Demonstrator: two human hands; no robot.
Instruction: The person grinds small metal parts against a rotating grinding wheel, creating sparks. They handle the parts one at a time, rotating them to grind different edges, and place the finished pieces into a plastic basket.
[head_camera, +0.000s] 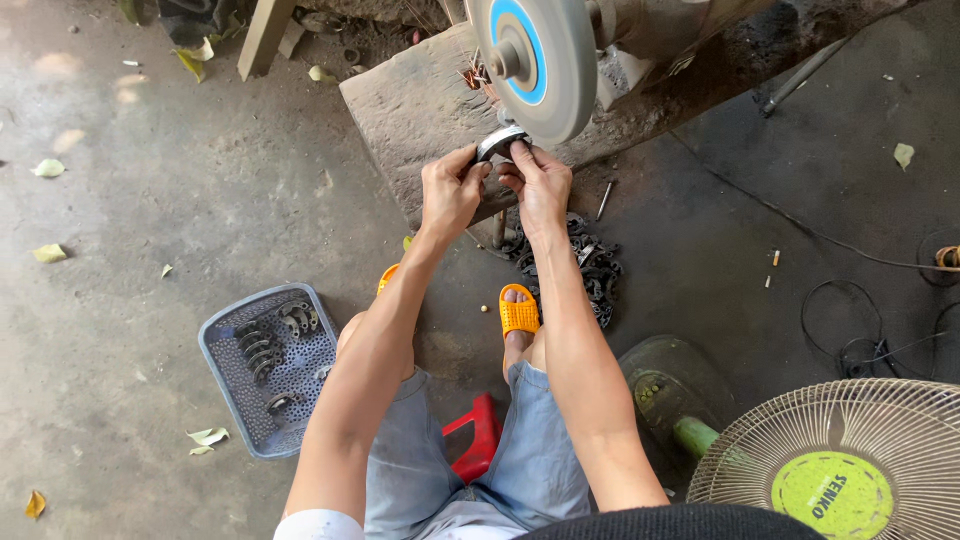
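Both my hands hold one curved dark metal part (499, 140) up against the lower edge of a grey grinding wheel (530, 62) with a blue centre. My left hand (451, 190) grips the part's left end. My right hand (540, 185) pinches its right end. The wheel sits on a rough block (415, 110) in front of me. A heap of similar dark metal parts (590, 265) lies on the ground just beyond my right foot, which wears an orange sandal (518, 311).
A blue-grey perforated plastic basket (225, 375) with several metal parts lies on the concrete at my left. A floor fan (850, 470) with a green hub stands at bottom right. Cables (860, 330) trail on the right. I sit on a red stool (478, 432).
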